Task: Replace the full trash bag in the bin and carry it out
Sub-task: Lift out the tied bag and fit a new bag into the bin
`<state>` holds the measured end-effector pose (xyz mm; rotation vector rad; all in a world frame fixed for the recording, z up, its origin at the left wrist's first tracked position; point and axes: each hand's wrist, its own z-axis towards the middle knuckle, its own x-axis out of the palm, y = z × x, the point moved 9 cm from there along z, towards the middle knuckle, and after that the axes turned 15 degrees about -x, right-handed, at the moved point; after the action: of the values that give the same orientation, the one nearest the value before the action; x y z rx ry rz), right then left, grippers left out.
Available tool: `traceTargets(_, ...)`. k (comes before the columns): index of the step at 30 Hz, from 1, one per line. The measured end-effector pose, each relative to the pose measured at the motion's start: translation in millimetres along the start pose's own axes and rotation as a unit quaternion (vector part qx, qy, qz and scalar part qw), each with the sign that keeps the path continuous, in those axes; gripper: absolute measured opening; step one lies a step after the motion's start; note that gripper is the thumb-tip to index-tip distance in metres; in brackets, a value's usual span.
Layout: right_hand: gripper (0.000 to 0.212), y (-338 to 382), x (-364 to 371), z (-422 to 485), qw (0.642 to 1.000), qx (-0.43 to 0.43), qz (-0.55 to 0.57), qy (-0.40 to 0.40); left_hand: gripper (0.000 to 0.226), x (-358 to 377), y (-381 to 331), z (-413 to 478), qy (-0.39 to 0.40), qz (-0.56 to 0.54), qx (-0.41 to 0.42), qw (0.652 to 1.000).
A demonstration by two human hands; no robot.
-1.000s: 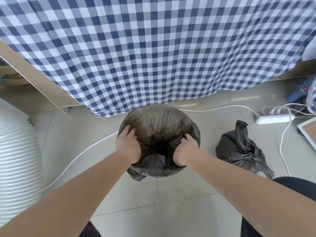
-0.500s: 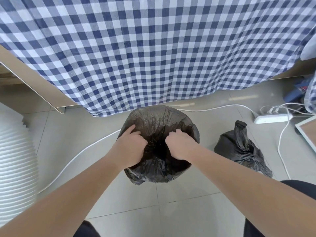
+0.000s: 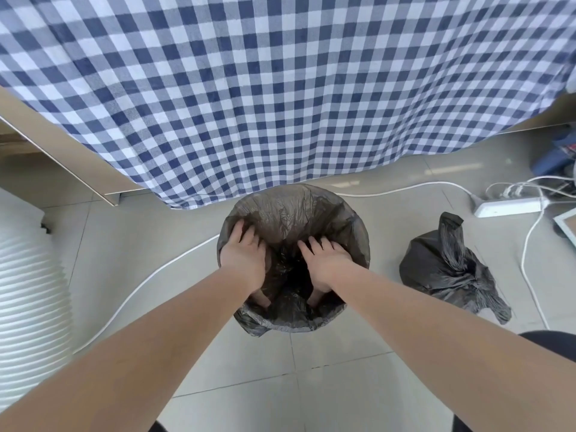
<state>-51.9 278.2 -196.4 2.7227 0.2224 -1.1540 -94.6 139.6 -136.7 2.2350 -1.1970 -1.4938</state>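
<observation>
Both my left hand (image 3: pixel 244 257) and right hand (image 3: pixel 327 260) are pressing, fingers spread, inside the liner (image 3: pixel 296 210); I'm easing it outward evenly, gently, avoiding tears.

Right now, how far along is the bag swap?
Done: the full trash bag sits tied on the floor right of the bin, and a fresh liner is folded over the rim. In hand: left hand and right hand press the liner down inside. Left: carrying the tied bag out.
</observation>
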Motion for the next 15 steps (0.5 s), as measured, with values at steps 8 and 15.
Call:
traceTargets(8, 0.048, 16, -38, -16, 0.988, -0.058, -0.062, -0.128, 0.041, -41, -14, -16, -0.129, -0.103, 0.054, 0.985)
traceTargets(15, 0.095, 3, 0, 8, 1.000, -0.015, 0.006, -0.012, 0.080, -1, -40, 23, 0.032, -0.088, 0.032, 0.995)
